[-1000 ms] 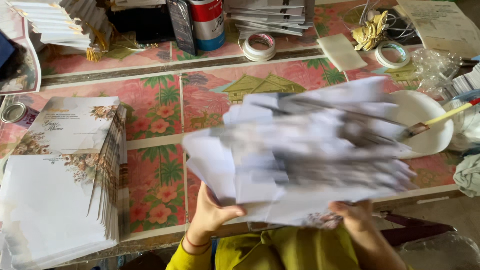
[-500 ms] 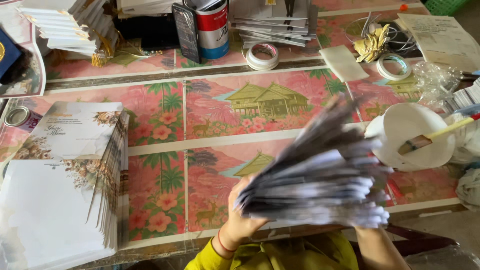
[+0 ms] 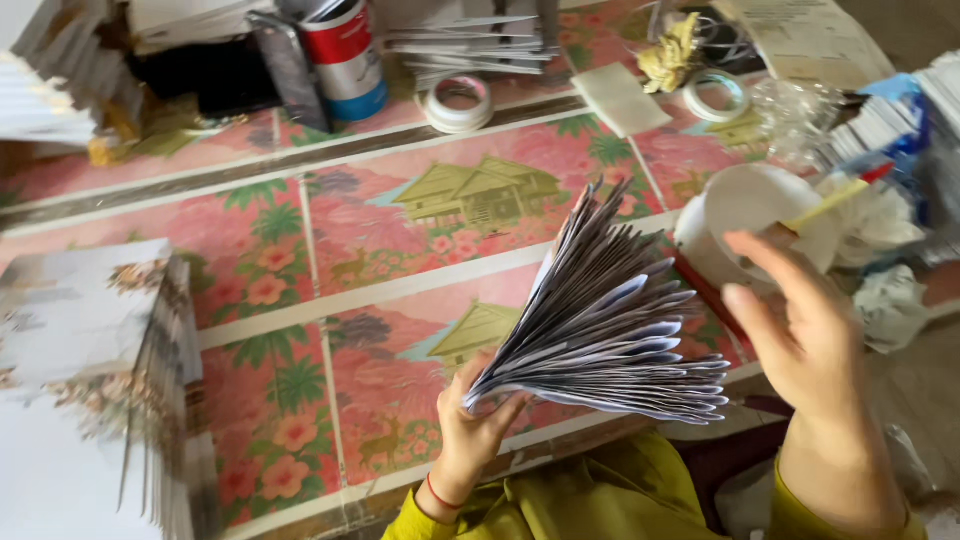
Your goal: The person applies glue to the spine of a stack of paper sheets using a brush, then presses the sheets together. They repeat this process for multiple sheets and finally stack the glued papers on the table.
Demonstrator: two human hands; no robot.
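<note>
A pile of cards [image 3: 90, 400] lies at your far left. Your left hand [image 3: 470, 430] pinches a fanned stack [image 3: 610, 320] by its corner, above the flowered table [image 3: 300, 270]. Your right hand [image 3: 800, 330] hovers open beside it, near a white bowl [image 3: 745, 200].

The person wears mustard-yellow sleeves and a thin red band at the left wrist [image 3: 437, 492].

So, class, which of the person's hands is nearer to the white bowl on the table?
Right. The right hand hovers open just in front of the white bowl, while the left hand grips the fanned stack of cards farther away.
</note>
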